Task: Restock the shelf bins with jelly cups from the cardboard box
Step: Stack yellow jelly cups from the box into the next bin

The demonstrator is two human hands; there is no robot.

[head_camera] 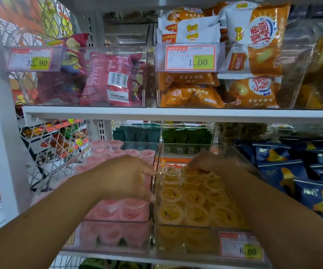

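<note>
Jelly cups, head view: yellow ones (195,199) lay in rows, lids up, in a clear bin (185,225) on the lower shelf; pink ones (131,210) filled the clear bin (114,222) just beside it on the left.
Top cup: one clear-looking cup (170,171) sat upturned on the yellow rows, close to the wall between the two bins.
Left hand (123,177): reached over the pink bin; forefinger and thumb were spread apart, clasping nothing visible, the forefinger tip at the top cup.
Right hand (207,162): reached into the back of the yellow bin, fingers (193,167) down on the cups; blurred behind the bin wall, so I cannot tell whether they gripped one.
Price tag (241,247): on the yellow bin's front, reading 6.60.
Neighbours: blue packets (302,171) to the right; green packets (185,136) behind.
Upper shelf (176,113): bins of red packets (108,80) and orange packets (253,55).
</note>
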